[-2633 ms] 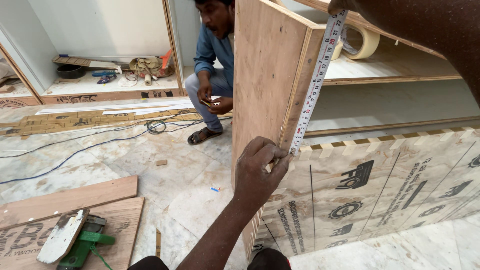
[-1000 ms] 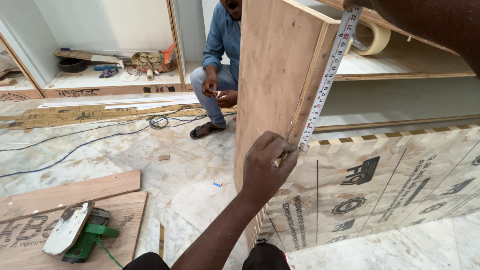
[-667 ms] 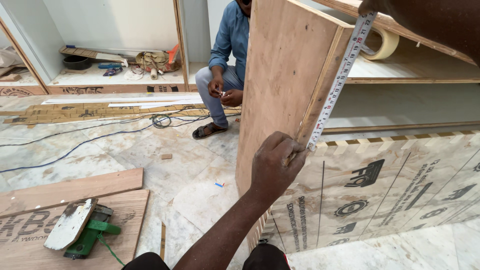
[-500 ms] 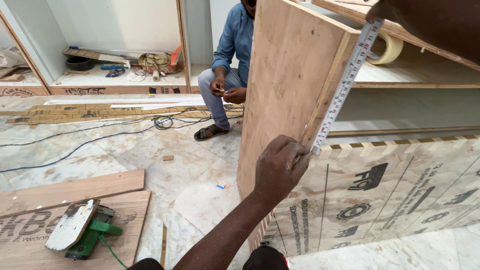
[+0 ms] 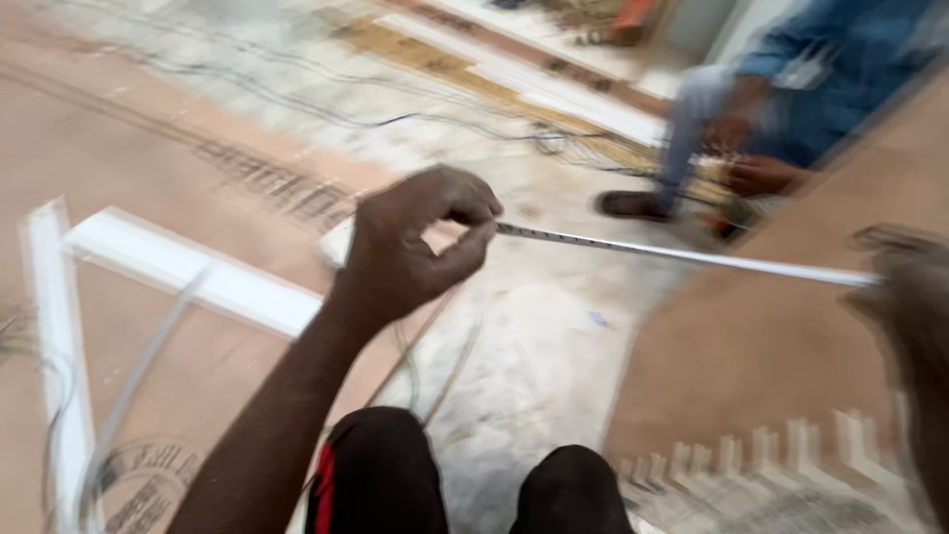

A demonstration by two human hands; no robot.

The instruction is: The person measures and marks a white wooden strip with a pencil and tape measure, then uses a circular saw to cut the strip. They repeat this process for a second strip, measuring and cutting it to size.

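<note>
The tape measure (image 5: 682, 255) is a thin, pale metal strip with small dark marks along it near the left hand; it runs almost level across the middle of the view, sloping slightly down toward the right, and it is stretched straight between the two hands, above the floor and in front of the plywood board (image 5: 781, 336); the marks blur out toward its right end, so they cannot be read.

The left hand (image 5: 415, 247) is clenched, thumb and bent forefinger pinching the left end of the tape, the other fingers curled in; the forearm reaches up from the lower left. The right hand (image 5: 905, 287) sits at the right edge, heavily blurred; the tape ends at it and seems to be held there, but the grip itself cannot be made out.

The plywood board stands at the right, brown and smooth, with a row of pale notched teeth along its lower edge. Below the hands the person's knees (image 5: 465, 485) show in dark cloth. On the left lie flat brown sheets (image 5: 129, 168) crossed by white strips (image 5: 188, 277); the marble floor (image 5: 534, 336) is pale and littered with thin cables (image 5: 376, 119). Another person (image 5: 781, 109) in a blue shirt crouches at the upper right, well apart from the tape, hands together near the knees.
</note>
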